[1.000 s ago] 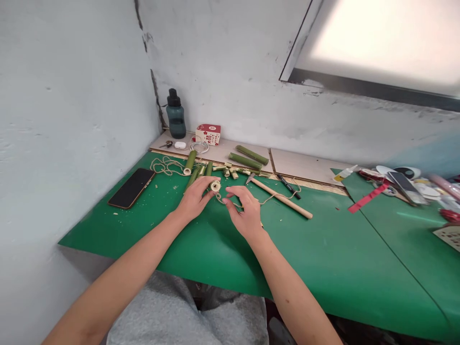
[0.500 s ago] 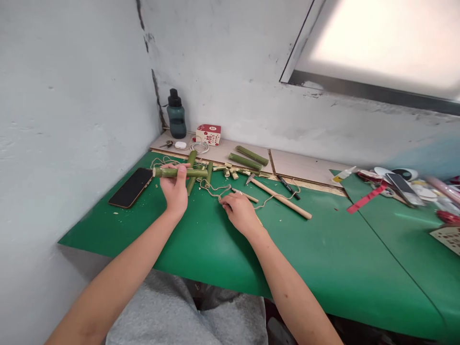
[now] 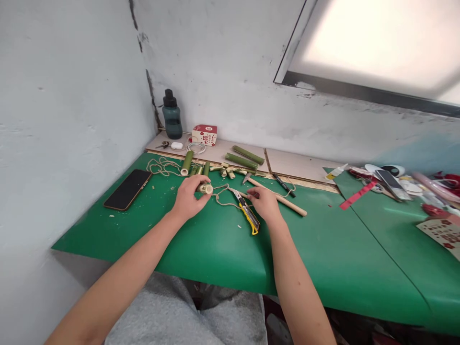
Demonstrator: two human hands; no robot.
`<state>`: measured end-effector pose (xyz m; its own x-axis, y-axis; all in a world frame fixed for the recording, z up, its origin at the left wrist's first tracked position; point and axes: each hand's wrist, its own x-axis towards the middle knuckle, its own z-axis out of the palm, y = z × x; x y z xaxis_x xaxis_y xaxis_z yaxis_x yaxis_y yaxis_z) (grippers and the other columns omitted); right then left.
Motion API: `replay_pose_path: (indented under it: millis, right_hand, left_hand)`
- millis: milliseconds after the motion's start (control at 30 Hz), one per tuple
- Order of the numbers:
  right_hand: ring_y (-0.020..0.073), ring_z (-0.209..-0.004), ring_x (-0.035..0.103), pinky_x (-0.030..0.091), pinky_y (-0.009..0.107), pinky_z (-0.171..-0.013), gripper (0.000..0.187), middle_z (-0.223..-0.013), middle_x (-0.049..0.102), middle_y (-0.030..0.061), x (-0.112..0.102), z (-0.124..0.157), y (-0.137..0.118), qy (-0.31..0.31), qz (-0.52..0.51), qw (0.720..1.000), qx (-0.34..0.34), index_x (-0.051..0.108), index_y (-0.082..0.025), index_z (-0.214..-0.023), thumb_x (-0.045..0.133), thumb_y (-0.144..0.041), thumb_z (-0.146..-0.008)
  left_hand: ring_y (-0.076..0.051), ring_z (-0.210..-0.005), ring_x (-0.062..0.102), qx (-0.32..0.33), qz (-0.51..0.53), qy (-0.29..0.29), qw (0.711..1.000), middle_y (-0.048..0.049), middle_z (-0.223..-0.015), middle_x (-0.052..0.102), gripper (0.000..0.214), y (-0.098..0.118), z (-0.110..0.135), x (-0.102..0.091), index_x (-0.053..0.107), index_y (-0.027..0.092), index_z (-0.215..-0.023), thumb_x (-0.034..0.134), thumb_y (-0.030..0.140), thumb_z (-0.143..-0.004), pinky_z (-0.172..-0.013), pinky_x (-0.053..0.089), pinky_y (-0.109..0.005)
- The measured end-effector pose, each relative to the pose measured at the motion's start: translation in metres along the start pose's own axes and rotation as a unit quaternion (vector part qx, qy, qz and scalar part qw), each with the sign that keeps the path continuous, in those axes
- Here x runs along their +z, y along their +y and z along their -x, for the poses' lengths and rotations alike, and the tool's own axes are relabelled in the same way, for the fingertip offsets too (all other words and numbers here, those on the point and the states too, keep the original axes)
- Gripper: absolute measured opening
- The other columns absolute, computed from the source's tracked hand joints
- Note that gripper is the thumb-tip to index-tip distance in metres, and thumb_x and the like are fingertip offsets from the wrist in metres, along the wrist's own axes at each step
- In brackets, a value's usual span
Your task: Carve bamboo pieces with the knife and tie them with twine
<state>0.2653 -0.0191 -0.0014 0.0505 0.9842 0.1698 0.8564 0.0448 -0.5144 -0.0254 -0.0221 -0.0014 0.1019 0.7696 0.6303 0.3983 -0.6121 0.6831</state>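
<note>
My left hand (image 3: 190, 195) is closed around a short green bamboo piece (image 3: 205, 189), its pale cut end turned toward me. Brown twine (image 3: 223, 204) runs from beside this piece in a loose loop to my right hand (image 3: 264, 201). The right fingers are pinched together and seem to hold the twine, though the grip is partly hidden. Just left of that hand lies a yellow utility knife (image 3: 249, 215) with its blade pointing away. A hammer (image 3: 291, 205) with a wooden handle lies behind the right hand. Beyond my left hand stands a bamboo tube (image 3: 187, 163).
A phone (image 3: 128, 189) lies at the left. Cut bamboo scraps (image 3: 224, 171), two bamboo lengths (image 3: 247, 154), a black marker (image 3: 283, 185), a water bottle (image 3: 172, 117) and a red-and-white box (image 3: 204, 135) are along the back. Clutter and a glue bottle (image 3: 337, 172) occupy the right.
My left hand has lowered and moved right, turning the bamboo from sideways to end-on. My right hand has moved right, uncovering the utility knife.
</note>
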Motion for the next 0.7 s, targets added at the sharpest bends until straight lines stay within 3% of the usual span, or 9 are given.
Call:
replay_pose_path:
  millis: [200,333,400,533,600,700]
  right_hand:
    - [0.0222,-0.079,0.066,0.045,0.031,-0.070,0.007,-0.089,0.076,0.0057,-0.001,0.006,-0.010,-0.014,0.001,1.000,-0.004,0.076,-0.021,-0.081,0.071,-0.017,-0.082]
    - [0.0230,-0.076,0.063,0.043,0.032,-0.068,0.013,-0.085,0.074,0.0063,-0.007,0.011,-0.017,0.060,-0.009,0.998,0.025,0.071,-0.021,-0.097,0.060,-0.021,-0.092]
    - [0.0226,-0.078,0.063,0.045,0.033,-0.070,0.017,-0.090,0.073,0.0068,-0.009,0.013,-0.025,0.130,-0.035,0.990,0.029,0.068,-0.021,-0.106,0.054,-0.028,-0.098]
    - [0.0185,-0.073,0.061,0.048,0.031,-0.069,0.022,-0.085,0.068,0.0033,-0.006,0.022,-0.044,0.294,-0.204,0.933,-0.045,0.065,-0.021,-0.103,0.058,-0.043,-0.099]
    - [0.0172,-0.070,0.060,0.050,0.031,-0.068,0.024,-0.081,0.064,0.0014,-0.001,0.027,-0.052,0.320,-0.264,0.906,-0.085,0.064,-0.022,-0.102,0.061,-0.046,-0.099]
    - [0.0164,-0.067,0.060,0.052,0.032,-0.066,0.026,-0.080,0.062,0.0003,0.007,0.033,-0.057,0.312,-0.293,0.897,-0.109,0.062,-0.024,-0.102,0.059,-0.050,-0.100]
  left_hand:
    - [-0.024,-0.087,0.062,0.058,-0.012,-0.033,0.998,-0.0050,-0.090,0.069,0.015,0.004,-0.002,-0.001,0.064,0.025,-0.099,0.064,0.040,-0.095,-0.084,0.047,-0.039]
    - [-0.023,-0.082,0.060,0.067,-0.004,-0.021,0.998,-0.0046,-0.085,0.068,0.016,0.005,-0.002,-0.001,0.063,0.025,-0.093,0.063,0.040,-0.097,-0.080,0.046,-0.039]
    - [-0.023,-0.081,0.060,0.065,-0.006,-0.021,0.998,-0.0046,-0.085,0.067,0.017,0.005,-0.002,-0.001,0.063,0.025,-0.092,0.063,0.041,-0.097,-0.079,0.045,-0.039]
    - [-0.022,-0.081,0.060,0.072,-0.014,-0.021,0.997,-0.0044,-0.085,0.068,0.017,0.002,-0.001,-0.001,0.064,0.024,-0.092,0.064,0.040,-0.097,-0.079,0.045,-0.039]
    - [-0.022,-0.082,0.060,0.074,-0.017,-0.022,0.997,-0.0045,-0.085,0.068,0.017,0.001,-0.001,-0.001,0.064,0.024,-0.092,0.064,0.040,-0.097,-0.078,0.045,-0.038]
    - [-0.022,-0.081,0.060,0.067,-0.025,-0.021,0.997,-0.0043,-0.083,0.068,0.019,0.000,-0.002,0.000,0.065,0.024,-0.090,0.064,0.042,-0.096,-0.077,0.045,-0.038]
